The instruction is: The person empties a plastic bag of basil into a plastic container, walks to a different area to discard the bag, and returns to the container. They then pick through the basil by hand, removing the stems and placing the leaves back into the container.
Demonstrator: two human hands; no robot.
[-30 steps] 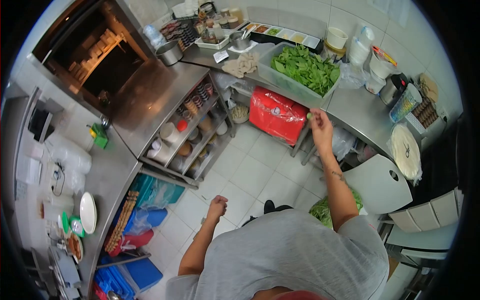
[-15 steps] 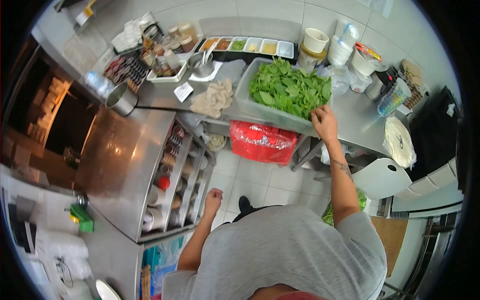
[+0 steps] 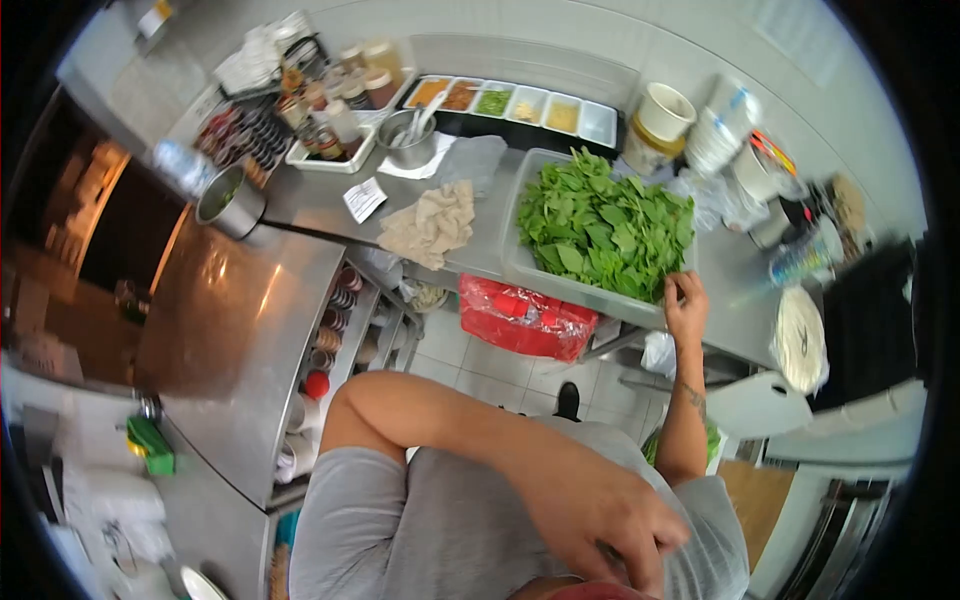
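Just raised to 5 o'clock: left hand (image 3: 612, 525), fingers loosely curled, contents unclear. Leaving only 1, the right hand (image 3: 686, 312), at the plastic tub (image 3: 585, 289)'s 4 o'clock corner, fingers nearly pinched, hold unclear. Leafy greens (image 3: 605, 225) inside, on steel surface (image 3: 738, 268), 1 o'clock.

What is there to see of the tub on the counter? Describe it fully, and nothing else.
The tub looks like translucent, colorless plastic: rectangular, with fairly low walls and a rim, no lid on it. It stands upright near the front edge of the steel counter. Loose green leaves fill it, heaped above the rim and hiding its floor. The fingers of the right hand are at its near right corner; whether they touch rim or leaves is unclear.
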